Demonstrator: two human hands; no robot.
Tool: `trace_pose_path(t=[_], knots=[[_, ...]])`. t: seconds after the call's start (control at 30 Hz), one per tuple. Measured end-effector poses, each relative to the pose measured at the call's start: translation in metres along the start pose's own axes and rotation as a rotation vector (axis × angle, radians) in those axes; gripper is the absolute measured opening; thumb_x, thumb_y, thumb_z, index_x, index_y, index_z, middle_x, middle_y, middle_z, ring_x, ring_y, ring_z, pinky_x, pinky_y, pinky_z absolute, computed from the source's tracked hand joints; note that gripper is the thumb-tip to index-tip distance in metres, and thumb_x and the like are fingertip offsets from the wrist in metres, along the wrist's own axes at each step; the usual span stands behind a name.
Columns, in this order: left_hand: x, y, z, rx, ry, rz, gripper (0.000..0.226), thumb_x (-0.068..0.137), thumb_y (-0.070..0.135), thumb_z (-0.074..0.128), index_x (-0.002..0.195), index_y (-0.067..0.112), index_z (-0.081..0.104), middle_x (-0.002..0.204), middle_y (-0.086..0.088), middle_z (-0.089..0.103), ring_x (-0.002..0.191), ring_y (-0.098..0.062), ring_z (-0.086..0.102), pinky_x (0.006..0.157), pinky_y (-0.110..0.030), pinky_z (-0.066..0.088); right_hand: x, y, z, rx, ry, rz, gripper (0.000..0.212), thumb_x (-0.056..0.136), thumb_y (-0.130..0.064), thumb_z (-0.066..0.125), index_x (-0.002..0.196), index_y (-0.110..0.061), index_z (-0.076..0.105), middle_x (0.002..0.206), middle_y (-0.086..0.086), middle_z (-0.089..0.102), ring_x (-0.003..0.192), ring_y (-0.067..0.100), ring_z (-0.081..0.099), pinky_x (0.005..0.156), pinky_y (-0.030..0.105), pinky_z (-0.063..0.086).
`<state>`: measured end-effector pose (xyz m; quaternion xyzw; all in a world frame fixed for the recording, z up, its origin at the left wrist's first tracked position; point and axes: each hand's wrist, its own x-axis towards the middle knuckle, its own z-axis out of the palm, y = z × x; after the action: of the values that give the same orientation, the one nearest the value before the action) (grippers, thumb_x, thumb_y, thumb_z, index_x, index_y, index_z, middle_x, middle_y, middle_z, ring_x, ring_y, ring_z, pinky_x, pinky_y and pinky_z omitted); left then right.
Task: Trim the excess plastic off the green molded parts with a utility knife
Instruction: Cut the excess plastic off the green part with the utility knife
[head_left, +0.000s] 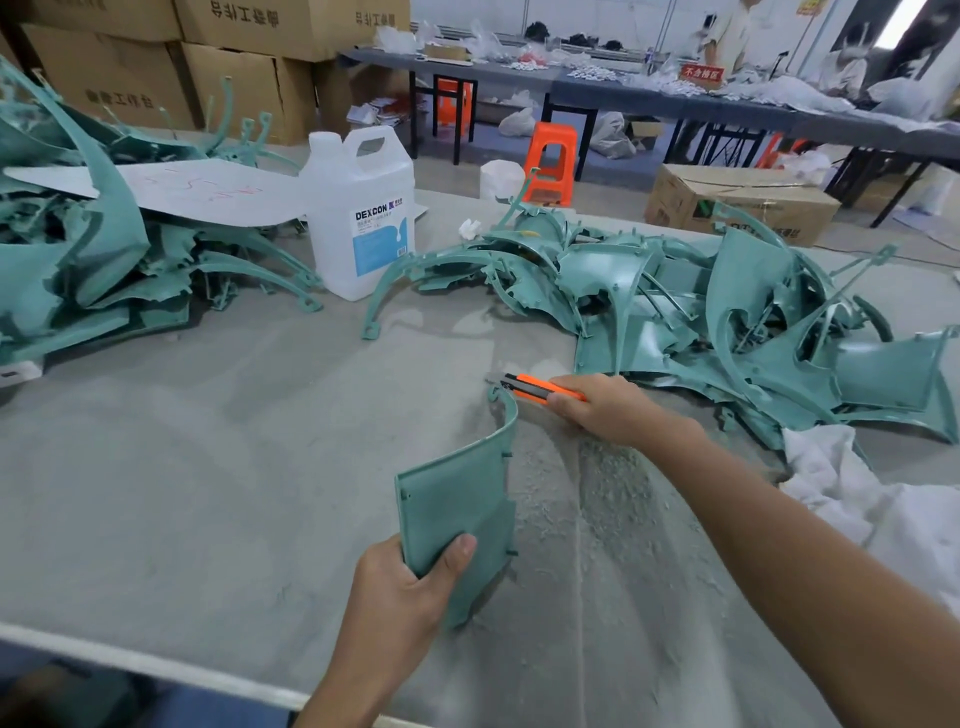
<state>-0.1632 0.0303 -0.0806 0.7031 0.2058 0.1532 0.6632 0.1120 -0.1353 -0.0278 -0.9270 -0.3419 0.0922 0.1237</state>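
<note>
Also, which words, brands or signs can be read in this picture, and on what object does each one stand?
"DEXCON": label of the white plastic jug; the small print under it is too small to read.
"不合格区": red sign in the background, somewhat blurred.
"工作台": side of a cardboard box; its other characters are unclear.
Red marks on the white sheet: not legible as words.

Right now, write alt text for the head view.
A left hand grips a green part at a table while the right hand holds an orange knife by its far tip. Behind, heaps of such parts flank a white jug.
</note>
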Motion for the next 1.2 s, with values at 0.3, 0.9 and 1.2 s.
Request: trace_pose_path(t=[0.3, 0.9, 1.2], knots=[[0.003, 0.005, 0.007, 0.002, 0.039, 0.031, 0.012, 0.076, 0.041, 0.077, 0.085, 0.034, 0.079, 0.079, 0.005, 0.077, 0.075, -0.012, 0.074, 0.061, -0.033, 0.060, -0.012, -0.013, 0.015, 0.041, 0.144, 0.134, 0.031, 0.104, -0.042, 0.038, 0.095, -0.022, 0.060, 0.077, 0.000, 0.063, 0.070, 0.022, 0.061, 0.059, 0.031, 0.047], [0.046, 0.009, 0.032, 0.372, 0.164, 0.240, 0.036, 0.090, 0.047, 0.061, 0.077, 0.014, 0.068, 0.069, 0.000, 0.068, 0.066, -0.023, 0.062, 0.058, -0.035, 0.047, -0.139, -0.108, -0.026, 0.167, 0.262, -0.082, 0.026, 0.100, -0.050, 0.045, 0.109, -0.034, 0.064, 0.063, -0.001, 0.062, 0.053, 0.012, 0.059, 0.057, 0.041, 0.052], [0.048, 0.009, 0.031, 0.379, 0.159, 0.220, 0.032, 0.093, 0.042, 0.065, 0.076, 0.014, 0.069, 0.067, 0.001, 0.068, 0.065, -0.020, 0.060, 0.055, -0.030, 0.041, -0.116, -0.103, -0.045, -0.063, 0.256, -0.106, 0.031, 0.099, -0.053, 0.040, 0.117, -0.039, 0.060, 0.056, -0.006, 0.057, 0.047, 0.008, 0.051, 0.049, 0.031, 0.044]])
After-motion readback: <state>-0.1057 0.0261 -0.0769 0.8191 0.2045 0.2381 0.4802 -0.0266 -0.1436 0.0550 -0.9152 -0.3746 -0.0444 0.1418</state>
